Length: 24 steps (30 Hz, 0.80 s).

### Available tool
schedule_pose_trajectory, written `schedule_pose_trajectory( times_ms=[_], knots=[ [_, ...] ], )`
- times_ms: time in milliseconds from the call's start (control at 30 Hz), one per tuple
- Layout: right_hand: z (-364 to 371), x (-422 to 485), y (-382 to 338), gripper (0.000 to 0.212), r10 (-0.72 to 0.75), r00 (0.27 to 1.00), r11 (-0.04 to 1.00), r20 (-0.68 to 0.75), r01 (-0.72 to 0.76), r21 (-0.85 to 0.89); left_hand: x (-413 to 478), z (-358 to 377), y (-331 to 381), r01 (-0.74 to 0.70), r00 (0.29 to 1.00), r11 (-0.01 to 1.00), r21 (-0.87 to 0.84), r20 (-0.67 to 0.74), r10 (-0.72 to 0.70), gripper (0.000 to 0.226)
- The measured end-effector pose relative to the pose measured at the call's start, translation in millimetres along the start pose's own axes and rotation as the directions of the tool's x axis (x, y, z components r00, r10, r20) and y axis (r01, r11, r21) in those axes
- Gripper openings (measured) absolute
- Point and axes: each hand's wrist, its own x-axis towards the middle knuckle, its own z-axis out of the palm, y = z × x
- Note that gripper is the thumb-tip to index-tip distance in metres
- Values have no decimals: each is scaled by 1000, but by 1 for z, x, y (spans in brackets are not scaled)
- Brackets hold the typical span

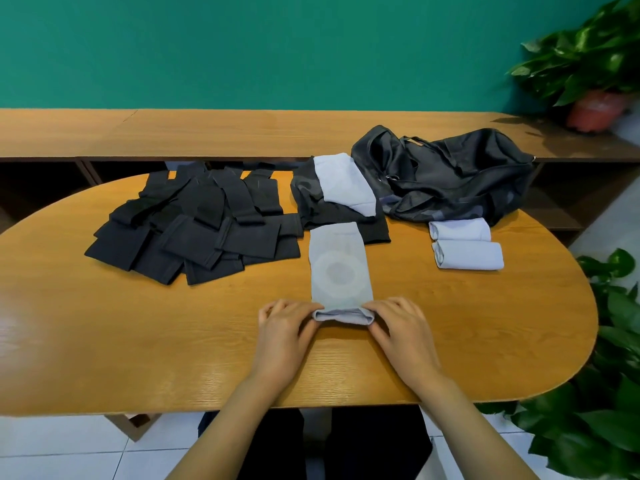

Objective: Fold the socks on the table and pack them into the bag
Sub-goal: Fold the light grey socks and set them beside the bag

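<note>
Office-like room: wooden table (138, 341), potted plants (588, 81).

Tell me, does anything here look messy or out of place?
The black socks lie in a jumbled heap on the left, overlapping at all angles, while two rolled pale socks sit neatly beside the black bag.

4 pale socks (341, 268), 1 black-sock heap (194, 233), 1 bag (457, 181), 2 plants (588, 53).

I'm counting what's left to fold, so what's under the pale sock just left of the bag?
A small heap of dark socks lies under the pale sock. How many cannot be seen, since it covers part of them.
</note>
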Motion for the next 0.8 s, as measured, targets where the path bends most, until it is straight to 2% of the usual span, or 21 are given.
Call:
schedule_pose_trajectory(
  times_ms=[200, 333, 433, 533, 667, 800],
  knots=[
    [-1, -3, -4, 19, 74, 994, 992, -80, -65, 109, -7, -1, 1, 47, 999, 997, -67, -8, -48, 30],
    [-1, -2, -4, 12, 48, 992, 991, -113, -34, 129, -5, 0, 1, 32, 998, 995, -93, -49, -37, 10],
    [-2, -1, -6, 23, 0, 989, 996, -150, 13, 91, -4, -1, 1, 13, 997, 997, -80, -73, -19, 19],
    [0, -3, -5, 19, 32, 985, 994, -170, -14, 105, -5, -1, 2, 23, 996, 996, -87, -83, -30, 30],
    [1, -4, -2, 29, 76, 988, 990, -133, -58, 130, -5, -3, 4, 53, 993, 994, -99, -99, -63, 31],
    [3, -5, 2, 29, 98, 991, 991, -88, -88, 104, -6, -5, 5, 89, 993, 989, -115, -63, -97, 29]
  ],
)
